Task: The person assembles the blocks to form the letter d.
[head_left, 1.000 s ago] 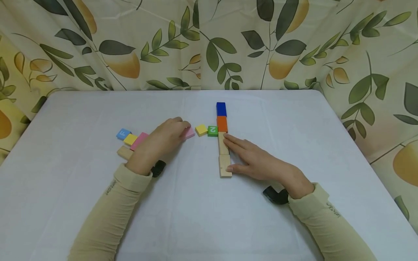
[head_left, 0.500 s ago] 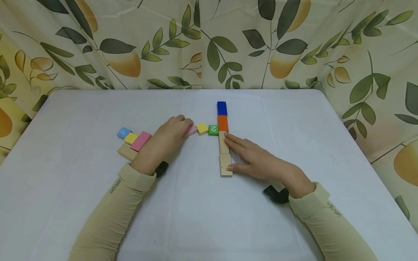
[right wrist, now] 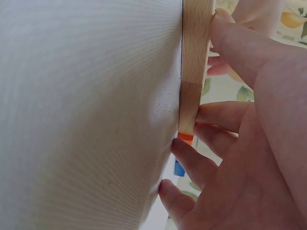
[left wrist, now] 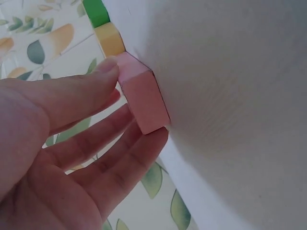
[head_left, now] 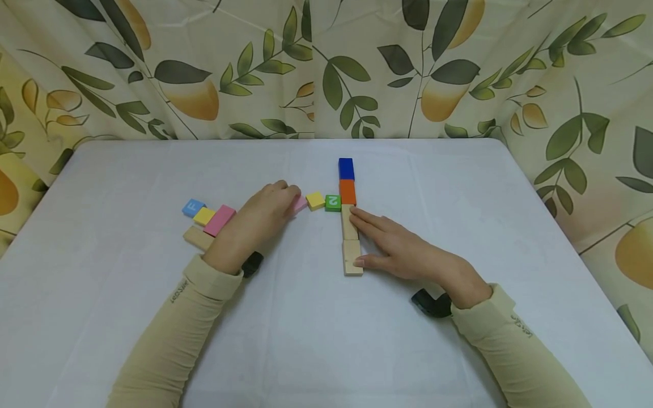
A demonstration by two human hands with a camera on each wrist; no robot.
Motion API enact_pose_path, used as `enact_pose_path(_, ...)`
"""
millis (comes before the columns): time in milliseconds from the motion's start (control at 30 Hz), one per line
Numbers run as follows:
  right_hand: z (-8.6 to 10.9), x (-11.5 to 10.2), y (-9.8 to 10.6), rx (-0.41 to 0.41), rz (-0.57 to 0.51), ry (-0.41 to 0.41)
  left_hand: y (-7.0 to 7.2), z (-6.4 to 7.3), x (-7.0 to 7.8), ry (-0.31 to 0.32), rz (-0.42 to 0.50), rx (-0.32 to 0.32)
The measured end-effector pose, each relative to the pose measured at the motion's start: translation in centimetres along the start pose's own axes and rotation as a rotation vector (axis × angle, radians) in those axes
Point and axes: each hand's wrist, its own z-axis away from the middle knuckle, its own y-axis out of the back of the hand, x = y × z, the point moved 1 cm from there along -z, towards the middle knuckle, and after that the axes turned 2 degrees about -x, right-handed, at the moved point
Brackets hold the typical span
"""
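My left hand (head_left: 262, 218) pinches a pink block (left wrist: 147, 103) between thumb and fingers, low on the white cloth. In the left wrist view its end meets a yellow block (left wrist: 110, 39). Beyond that sits a green block marked 2 (head_left: 333, 203), beside a straight column. From far to near, the column runs a blue block (head_left: 346, 169), an orange block (head_left: 347, 192) and two plain wooden blocks (head_left: 351, 258). My right hand (head_left: 408, 249) lies along the column's right side, fingers extended, thumb and fingertips touching the wooden blocks.
Left of my left hand lie a blue block marked F (head_left: 194, 208), a yellow block (head_left: 204, 216), a pink block (head_left: 220, 220) and a partly hidden wooden block (head_left: 198, 238). A patterned curtain (head_left: 285, 68) hangs behind the table's far edge.
My left hand has slid slightly right with the pink block, closing the small gap to the yellow block; it then stays put. My right hand has kept its place.
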Motion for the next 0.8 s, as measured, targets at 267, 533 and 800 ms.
enact_pose_path(267,-0.01,0.0,-0.02,-0.003,-0.002,0.002,0.11,-0.17,-0.27,0.044,0.046,-0.029)
enact_pose_path(533,0.01,0.03,-0.04,-0.005,0.002,-0.007,0.41,-0.09,-0.54,0.038,0.065,-0.093)
enact_pose_path(800,0.0,-0.03,-0.06,0.003,-0.001,-0.003,0.53,-0.14,-0.39,0.036,0.072,-0.109)
